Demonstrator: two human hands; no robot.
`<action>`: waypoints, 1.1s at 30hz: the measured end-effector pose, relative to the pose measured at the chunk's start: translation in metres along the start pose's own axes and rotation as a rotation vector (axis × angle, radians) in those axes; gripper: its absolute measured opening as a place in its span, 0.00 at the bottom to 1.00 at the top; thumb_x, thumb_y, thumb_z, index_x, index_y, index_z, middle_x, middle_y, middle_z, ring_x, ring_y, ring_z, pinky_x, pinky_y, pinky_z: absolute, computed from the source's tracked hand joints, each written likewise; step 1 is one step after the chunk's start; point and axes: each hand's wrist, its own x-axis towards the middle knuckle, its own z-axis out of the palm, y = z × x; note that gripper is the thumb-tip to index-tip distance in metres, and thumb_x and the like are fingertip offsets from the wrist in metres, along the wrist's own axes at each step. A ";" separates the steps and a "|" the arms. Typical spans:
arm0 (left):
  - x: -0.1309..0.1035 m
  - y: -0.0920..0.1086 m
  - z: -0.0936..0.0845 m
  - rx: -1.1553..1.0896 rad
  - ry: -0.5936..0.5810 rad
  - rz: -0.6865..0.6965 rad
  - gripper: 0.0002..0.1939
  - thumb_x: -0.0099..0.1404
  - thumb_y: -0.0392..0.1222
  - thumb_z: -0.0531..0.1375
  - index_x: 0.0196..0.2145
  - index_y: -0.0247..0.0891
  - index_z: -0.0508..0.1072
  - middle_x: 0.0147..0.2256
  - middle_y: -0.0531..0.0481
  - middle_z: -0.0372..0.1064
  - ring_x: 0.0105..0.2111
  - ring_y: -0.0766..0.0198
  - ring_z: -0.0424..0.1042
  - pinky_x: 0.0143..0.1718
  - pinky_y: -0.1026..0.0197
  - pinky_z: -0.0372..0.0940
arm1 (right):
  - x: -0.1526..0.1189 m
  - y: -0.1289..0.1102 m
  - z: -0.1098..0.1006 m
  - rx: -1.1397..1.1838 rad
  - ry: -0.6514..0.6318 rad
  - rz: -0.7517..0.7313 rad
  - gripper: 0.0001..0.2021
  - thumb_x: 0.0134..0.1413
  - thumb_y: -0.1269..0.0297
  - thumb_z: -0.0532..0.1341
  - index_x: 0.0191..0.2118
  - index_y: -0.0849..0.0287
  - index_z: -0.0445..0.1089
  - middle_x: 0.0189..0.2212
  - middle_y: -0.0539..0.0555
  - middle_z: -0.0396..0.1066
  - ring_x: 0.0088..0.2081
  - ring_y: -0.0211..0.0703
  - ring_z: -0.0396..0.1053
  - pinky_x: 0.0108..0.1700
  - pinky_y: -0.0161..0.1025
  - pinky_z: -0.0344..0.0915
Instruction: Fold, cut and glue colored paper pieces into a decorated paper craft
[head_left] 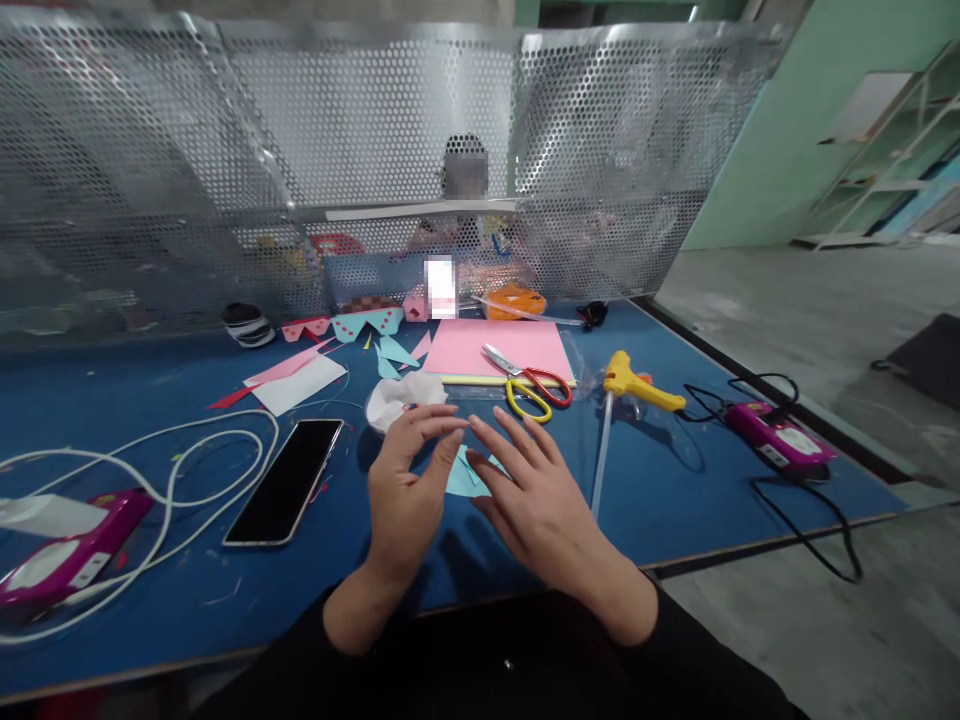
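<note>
Head view: a light blue paper piece (463, 480) lies on the table (337, 590), between and partly behind the two hands, with the right hand's fingers covering its right part. Whether any fingertip touches it cannot be told; neither hand visibly grips it. The left hand (405, 490) is raised at the left of the paper, its fingers curved over toward the right hand and its thumb angled up, with an open gap between thumb and index; whether their tips meet is unclear. The right hand (536, 500) reaches in from the lower right, back of the hand upward, its fingers spread and pointing forward and left, the thumb lower and apart from them. The fingertips of the two hands come close together above the near edge of the pink sheets (465, 348). Both wrists bend inward from dark sleeves.

Just beyond the left hand sits a crumpled white bowl-like item (386, 402). Scissors (517, 372) with red and yellow handles lie open, partly over the pink sheets. A yellow glue gun (637, 385) stands to the right, and a phone (286, 482) lies left of the left hand.
</note>
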 end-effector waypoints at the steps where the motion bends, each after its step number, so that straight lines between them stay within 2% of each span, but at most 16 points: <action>1: -0.002 0.000 -0.001 0.018 -0.001 0.067 0.05 0.67 0.39 0.62 0.39 0.45 0.78 0.45 0.50 0.74 0.51 0.58 0.71 0.59 0.48 0.61 | 0.000 -0.001 -0.001 0.038 -0.001 0.005 0.16 0.64 0.67 0.56 0.55 0.62 0.70 0.67 0.61 0.56 0.69 0.58 0.49 0.66 0.60 0.51; 5: -0.003 0.001 -0.002 0.060 -0.094 0.236 0.07 0.65 0.37 0.65 0.40 0.47 0.79 0.44 0.52 0.75 0.53 0.58 0.68 0.60 0.47 0.59 | 0.001 -0.004 -0.003 0.169 -0.017 0.015 0.13 0.63 0.69 0.57 0.50 0.60 0.71 0.64 0.61 0.63 0.68 0.53 0.52 0.66 0.58 0.52; 10: 0.000 0.001 -0.002 0.080 -0.153 0.301 0.06 0.63 0.37 0.66 0.39 0.45 0.79 0.43 0.51 0.76 0.51 0.57 0.69 0.58 0.46 0.61 | 0.002 -0.006 -0.003 0.160 -0.003 -0.016 0.12 0.64 0.68 0.56 0.50 0.61 0.71 0.58 0.61 0.70 0.67 0.53 0.54 0.67 0.58 0.50; 14: 0.000 0.000 -0.001 0.029 -0.193 0.244 0.03 0.62 0.36 0.66 0.32 0.44 0.78 0.37 0.51 0.76 0.48 0.57 0.71 0.55 0.49 0.63 | 0.000 -0.006 0.000 0.107 0.028 -0.051 0.10 0.65 0.68 0.56 0.45 0.60 0.73 0.51 0.56 0.75 0.67 0.54 0.54 0.68 0.58 0.46; 16: 0.001 0.000 -0.002 0.016 -0.202 0.179 0.05 0.63 0.36 0.65 0.29 0.43 0.76 0.34 0.52 0.75 0.45 0.58 0.73 0.53 0.51 0.65 | -0.001 -0.006 0.000 0.093 0.027 -0.056 0.09 0.65 0.68 0.56 0.41 0.59 0.74 0.51 0.54 0.76 0.67 0.53 0.55 0.69 0.58 0.45; 21: 0.006 0.001 -0.007 0.083 -0.012 0.038 0.05 0.68 0.38 0.59 0.32 0.42 0.72 0.35 0.50 0.72 0.43 0.59 0.72 0.53 0.50 0.62 | 0.000 -0.006 -0.001 0.058 0.042 -0.078 0.08 0.65 0.68 0.57 0.36 0.59 0.74 0.57 0.51 0.72 0.66 0.53 0.56 0.70 0.57 0.41; 23: 0.006 0.004 -0.008 0.144 -0.065 0.061 0.05 0.68 0.40 0.59 0.32 0.42 0.72 0.36 0.50 0.73 0.45 0.58 0.72 0.54 0.48 0.61 | 0.001 -0.007 0.001 0.039 0.042 -0.091 0.08 0.64 0.68 0.58 0.35 0.59 0.74 0.53 0.51 0.75 0.65 0.53 0.57 0.70 0.57 0.39; 26: 0.002 0.010 -0.006 0.252 -0.285 0.133 0.04 0.62 0.42 0.64 0.31 0.42 0.74 0.38 0.49 0.75 0.45 0.55 0.72 0.54 0.45 0.60 | 0.001 -0.007 0.005 0.034 0.051 -0.118 0.07 0.62 0.70 0.59 0.34 0.58 0.74 0.42 0.51 0.78 0.60 0.51 0.64 0.71 0.57 0.35; 28: 0.000 0.013 -0.003 0.300 -0.363 0.139 0.08 0.56 0.44 0.69 0.29 0.42 0.74 0.37 0.50 0.75 0.43 0.54 0.72 0.56 0.41 0.57 | 0.000 -0.007 0.009 0.035 0.038 -0.139 0.07 0.59 0.71 0.61 0.31 0.56 0.73 0.37 0.50 0.78 0.55 0.50 0.68 0.71 0.57 0.32; 31: -0.001 0.019 0.003 0.295 -0.336 0.093 0.11 0.54 0.43 0.70 0.27 0.40 0.71 0.35 0.51 0.74 0.39 0.56 0.72 0.52 0.43 0.60 | -0.001 -0.007 0.013 0.048 -0.014 -0.152 0.07 0.58 0.72 0.60 0.30 0.55 0.72 0.34 0.49 0.77 0.53 0.49 0.69 0.72 0.56 0.28; 33: 0.000 0.022 0.006 0.278 -0.276 0.077 0.09 0.55 0.41 0.69 0.29 0.40 0.72 0.35 0.49 0.73 0.40 0.56 0.71 0.47 0.47 0.62 | 0.000 -0.008 0.016 0.147 -0.045 -0.112 0.08 0.58 0.73 0.59 0.33 0.54 0.73 0.34 0.48 0.77 0.54 0.48 0.69 0.72 0.56 0.31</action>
